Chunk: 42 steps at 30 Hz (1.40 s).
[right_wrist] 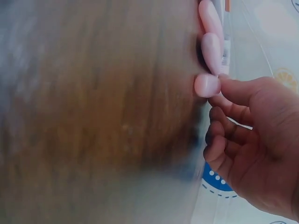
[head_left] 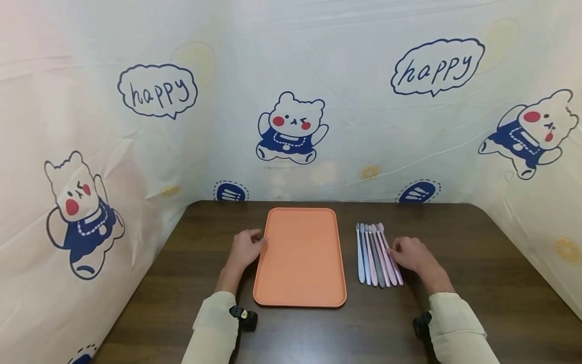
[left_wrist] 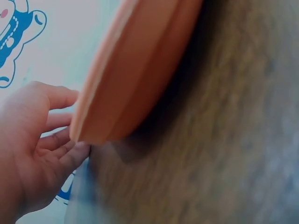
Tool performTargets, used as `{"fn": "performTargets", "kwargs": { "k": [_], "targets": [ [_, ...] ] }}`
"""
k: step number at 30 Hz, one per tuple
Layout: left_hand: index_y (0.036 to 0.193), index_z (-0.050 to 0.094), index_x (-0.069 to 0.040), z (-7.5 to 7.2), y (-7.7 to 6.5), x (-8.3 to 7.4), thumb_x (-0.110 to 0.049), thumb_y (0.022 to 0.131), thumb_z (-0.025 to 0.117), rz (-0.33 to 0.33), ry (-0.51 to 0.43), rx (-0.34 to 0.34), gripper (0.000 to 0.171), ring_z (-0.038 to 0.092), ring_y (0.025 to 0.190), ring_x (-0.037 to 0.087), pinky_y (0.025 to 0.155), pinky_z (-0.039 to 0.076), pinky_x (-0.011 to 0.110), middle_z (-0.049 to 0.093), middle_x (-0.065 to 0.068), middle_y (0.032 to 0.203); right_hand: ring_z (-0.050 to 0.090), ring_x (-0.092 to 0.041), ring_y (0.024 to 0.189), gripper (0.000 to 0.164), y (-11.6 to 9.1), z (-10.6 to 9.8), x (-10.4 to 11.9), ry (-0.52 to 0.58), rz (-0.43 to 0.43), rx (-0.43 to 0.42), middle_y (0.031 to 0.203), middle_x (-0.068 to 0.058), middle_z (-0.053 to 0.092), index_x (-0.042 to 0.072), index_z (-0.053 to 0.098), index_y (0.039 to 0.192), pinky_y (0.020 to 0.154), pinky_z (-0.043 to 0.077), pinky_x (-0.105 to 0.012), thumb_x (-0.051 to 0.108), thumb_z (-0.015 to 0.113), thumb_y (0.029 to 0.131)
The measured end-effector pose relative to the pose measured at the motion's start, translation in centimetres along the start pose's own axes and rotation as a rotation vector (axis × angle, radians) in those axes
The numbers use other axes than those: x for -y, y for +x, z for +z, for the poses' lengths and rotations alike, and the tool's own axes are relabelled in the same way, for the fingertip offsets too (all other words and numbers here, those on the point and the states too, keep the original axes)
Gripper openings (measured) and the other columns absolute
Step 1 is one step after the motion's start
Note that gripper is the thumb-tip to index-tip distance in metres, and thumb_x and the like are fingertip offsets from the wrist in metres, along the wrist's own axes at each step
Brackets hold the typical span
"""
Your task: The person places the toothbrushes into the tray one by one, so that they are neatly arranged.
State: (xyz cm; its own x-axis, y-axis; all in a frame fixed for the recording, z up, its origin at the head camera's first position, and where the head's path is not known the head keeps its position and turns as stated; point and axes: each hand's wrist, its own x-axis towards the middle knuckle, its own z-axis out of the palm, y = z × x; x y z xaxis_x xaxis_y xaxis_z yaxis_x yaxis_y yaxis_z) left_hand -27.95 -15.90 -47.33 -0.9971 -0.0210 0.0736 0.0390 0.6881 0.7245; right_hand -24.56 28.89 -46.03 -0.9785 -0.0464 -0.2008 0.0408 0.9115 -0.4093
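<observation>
In the head view, several pastel toothbrushes (head_left: 375, 255), blue, grey, pink and lilac, lie side by side with their bristle ends toward the back. At the right end of this row, my right hand (head_left: 413, 253) pinches the last pink-lilac toothbrush (right_wrist: 207, 86) between thumb and forefinger. The other fingers curl loosely below in the right wrist view. My left hand (head_left: 245, 247) touches the left rim of an orange tray (head_left: 300, 258), its thumb at the edge and its fingers loosely bent. Some of those fingertips are hidden by the rim in the left wrist view.
The dark wooden table (head_left: 300, 336) carries the tray and the toothbrush row, with a gap between them. A pale printed curtain (head_left: 341, 151) surrounds the table at the back and sides. Small black cameras sit on both wrists.
</observation>
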Motion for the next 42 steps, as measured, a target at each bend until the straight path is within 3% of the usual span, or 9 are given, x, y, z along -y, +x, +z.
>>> {"fn": "performTargets", "kwargs": {
  "k": [4,10,12,17,23,30,35,42],
  "targets": [
    [0.122,0.067,-0.002,0.2,0.0,-0.3,-0.018,0.089,0.065,-0.028,-0.043,0.001,0.036,0.068,0.098,0.024,0.083,0.057,0.04,0.072,0.014,0.108,0.054,-0.018,0.068,0.023,0.2,0.0,0.3,0.022,0.027,0.007,0.076,-0.007,0.059,0.003,0.065,0.09,0.059,0.042,-0.028,0.024,0.058,0.095],
    [0.117,0.07,0.0,0.3,-0.3,-0.6,-0.01,0.088,0.063,-0.075,-0.048,0.02,0.031,0.069,0.101,0.028,0.083,0.058,0.041,0.073,0.017,0.11,0.05,-0.013,0.052,0.033,0.2,-0.2,1.1,0.107,0.075,-0.008,0.055,0.002,0.05,0.007,0.058,0.065,0.051,0.041,-0.025,0.022,0.058,0.094],
    [0.114,0.071,0.0,0.4,-0.3,-0.5,-0.008,0.088,0.063,-0.096,-0.053,0.022,0.028,0.069,0.1,0.028,0.082,0.058,0.04,0.072,0.018,0.111,0.05,-0.011,0.05,0.033,0.1,-0.2,1.3,0.151,0.097,-0.006,0.053,0.003,0.05,0.007,0.057,0.062,0.05,0.042,-0.024,0.02,0.059,0.092],
    [0.107,0.074,-0.001,0.5,-0.3,-0.1,-0.007,0.087,0.063,-0.129,-0.097,0.026,0.024,0.069,0.09,0.025,0.075,0.058,0.036,0.073,0.02,0.109,0.055,-0.011,0.054,0.023,0.0,-0.2,1.6,0.201,0.137,-0.003,0.057,0.001,0.056,0.003,0.065,0.07,0.053,0.047,-0.022,0.017,0.062,0.088],
    [0.107,0.073,0.001,0.6,-0.2,0.5,-0.007,0.087,0.063,-0.171,-0.187,0.03,0.024,0.07,0.081,0.021,0.069,0.058,0.034,0.073,0.021,0.106,0.056,-0.011,0.054,0.021,-0.1,0.1,1.7,0.21,0.118,-0.023,0.057,0.002,0.057,0.002,0.066,0.072,0.053,0.047,-0.023,0.016,0.062,0.087],
    [0.112,0.071,0.002,0.5,0.3,0.6,-0.005,0.086,0.064,-0.251,-0.321,0.053,0.028,0.07,0.09,0.022,0.078,0.06,0.037,0.069,0.024,0.115,0.059,-0.014,0.064,0.021,-0.4,-0.1,1.5,0.296,0.148,-0.021,0.075,-0.008,0.063,-0.005,0.068,0.089,0.058,0.052,-0.025,0.016,0.062,0.089],
    [0.113,0.07,0.002,0.5,0.6,0.6,-0.006,0.087,0.065,-0.264,-0.343,0.061,0.029,0.07,0.094,0.023,0.081,0.059,0.038,0.068,0.024,0.118,0.06,-0.012,0.065,0.022,-0.6,-0.3,1.6,0.355,0.153,-0.054,0.079,-0.009,0.065,-0.008,0.068,0.095,0.059,0.054,-0.026,0.012,0.062,0.089],
    [0.109,0.073,0.0,0.6,0.6,0.4,-0.007,0.086,0.066,-0.27,-0.321,0.05,0.026,0.07,0.088,0.019,0.078,0.06,0.035,0.069,0.022,0.115,0.062,-0.012,0.065,0.023,-0.5,-0.2,1.4,0.394,0.149,-0.078,0.081,-0.012,0.066,-0.009,0.068,0.099,0.06,0.056,-0.027,0.011,0.062,0.089]
  ]
}}
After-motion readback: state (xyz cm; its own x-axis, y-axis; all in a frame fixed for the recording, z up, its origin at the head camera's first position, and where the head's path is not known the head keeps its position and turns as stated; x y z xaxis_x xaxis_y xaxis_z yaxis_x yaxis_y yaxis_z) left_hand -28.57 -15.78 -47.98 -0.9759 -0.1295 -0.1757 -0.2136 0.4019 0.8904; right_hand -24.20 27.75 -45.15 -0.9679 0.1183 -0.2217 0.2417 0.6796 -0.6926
